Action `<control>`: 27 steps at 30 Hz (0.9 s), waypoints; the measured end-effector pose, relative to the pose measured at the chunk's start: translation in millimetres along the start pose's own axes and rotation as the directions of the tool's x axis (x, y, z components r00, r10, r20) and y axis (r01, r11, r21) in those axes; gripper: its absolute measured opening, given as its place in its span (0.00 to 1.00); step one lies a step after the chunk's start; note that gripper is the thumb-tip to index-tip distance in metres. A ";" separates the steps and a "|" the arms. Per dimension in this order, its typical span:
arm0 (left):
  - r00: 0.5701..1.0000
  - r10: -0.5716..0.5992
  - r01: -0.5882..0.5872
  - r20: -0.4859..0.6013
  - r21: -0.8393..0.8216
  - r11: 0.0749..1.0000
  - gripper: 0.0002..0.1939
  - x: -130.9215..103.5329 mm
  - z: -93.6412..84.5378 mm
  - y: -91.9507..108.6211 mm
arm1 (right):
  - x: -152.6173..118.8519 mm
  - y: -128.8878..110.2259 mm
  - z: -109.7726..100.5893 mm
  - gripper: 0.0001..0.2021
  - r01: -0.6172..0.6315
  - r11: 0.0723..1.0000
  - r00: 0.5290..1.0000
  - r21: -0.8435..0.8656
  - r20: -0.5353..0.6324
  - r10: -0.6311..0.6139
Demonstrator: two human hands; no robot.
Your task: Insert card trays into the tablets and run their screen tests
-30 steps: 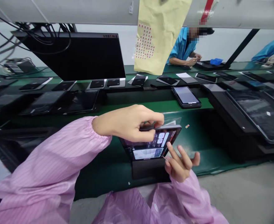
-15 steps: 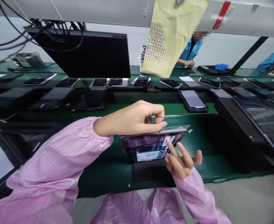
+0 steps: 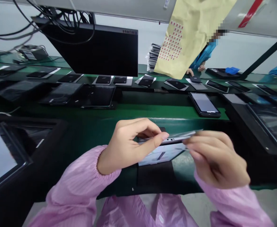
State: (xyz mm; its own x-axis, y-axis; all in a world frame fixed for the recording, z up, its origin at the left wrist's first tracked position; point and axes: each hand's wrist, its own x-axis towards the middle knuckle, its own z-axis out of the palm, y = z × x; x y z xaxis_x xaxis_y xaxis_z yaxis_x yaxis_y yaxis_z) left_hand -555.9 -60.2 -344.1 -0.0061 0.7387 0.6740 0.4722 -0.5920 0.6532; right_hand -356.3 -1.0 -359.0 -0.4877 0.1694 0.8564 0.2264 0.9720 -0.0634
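A tablet with a lit, pale screen stands tilted up on the green bench in front of me, its upper edge toward my hands. My left hand is closed on that upper edge, thumb in front and fingers behind. At the tablet's right corner is my right hand, its fingers pinched together and blurred; a thin metal pin shows faintly at the fingertips. Clear film sticks out along the upper edge. Below the tablet lies a dark flap, which looks like a cover or stand.
Another tablet lies behind, to the right. Several dark devices on papers line the far shelf. A black monitor and a yellow sheet hang above. Dark trays hold tablets at left and right. A co-worker's hands touch a device opposite.
My right hand has moved from the screen's front up to the tablet's right corner. The left hand has shifted its hold on the upper edge. The screen now shows a paler picture.
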 end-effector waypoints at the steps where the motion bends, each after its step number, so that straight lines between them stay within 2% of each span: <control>1: 1.000 -0.026 0.026 -0.008 -0.017 1.000 0.06 -1.4 0.3 1.0 | 14.2 2.3 -2.5 0.04 0.002 0.998 0.995 0.067 0.103 -0.009; 4: 0.996 -0.091 0.089 -0.021 -0.054 0.995 0.05 -7.0 0.9 2.2 | 39.1 10.0 -1.2 0.03 0.001 0.984 0.948 0.178 0.313 -0.057; 5: 0.995 -0.096 0.094 -0.037 -0.060 0.994 0.05 -9.4 1.6 1.6 | 42.1 12.0 0.6 0.03 -0.002 0.982 0.936 0.191 0.345 -0.065; 11: 0.981 0.021 -0.021 -0.194 0.002 1.000 0.04 -19.6 12.1 -7.7 | 44.0 15.0 5.9 0.03 -0.001 0.984 0.912 0.179 0.404 -0.073; 14: 0.971 0.022 -0.018 -0.238 0.016 1.000 0.05 -20.3 16.0 -10.9 | 47.3 15.0 5.5 0.03 0.014 0.984 0.896 0.178 0.434 -0.092; 19: 0.960 -0.028 0.028 -0.277 -0.004 1.000 0.07 -18.6 17.9 -11.6 | 53.2 17.7 5.8 0.05 0.034 0.983 0.859 0.179 0.498 -0.120; 24: 0.957 -0.022 0.021 -0.290 -0.007 1.000 0.08 -16.1 18.7 -13.2 | 57.8 23.6 6.9 0.07 0.009 0.961 0.803 0.278 0.571 -0.173; 27: 0.953 -0.006 0.007 -0.302 0.003 1.000 0.08 -15.2 19.3 -15.9 | 59.8 26.6 9.0 0.09 -0.014 0.947 0.788 0.322 0.587 -0.188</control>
State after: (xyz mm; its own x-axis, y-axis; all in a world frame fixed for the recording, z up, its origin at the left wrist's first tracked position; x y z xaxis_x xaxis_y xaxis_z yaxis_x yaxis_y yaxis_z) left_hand -546.2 -55.8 -371.4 -0.2750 0.6100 0.7431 0.4744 -0.5862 0.6567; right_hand -387.0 36.5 -314.1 -0.9214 0.0461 0.3858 -0.0505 0.9703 -0.2366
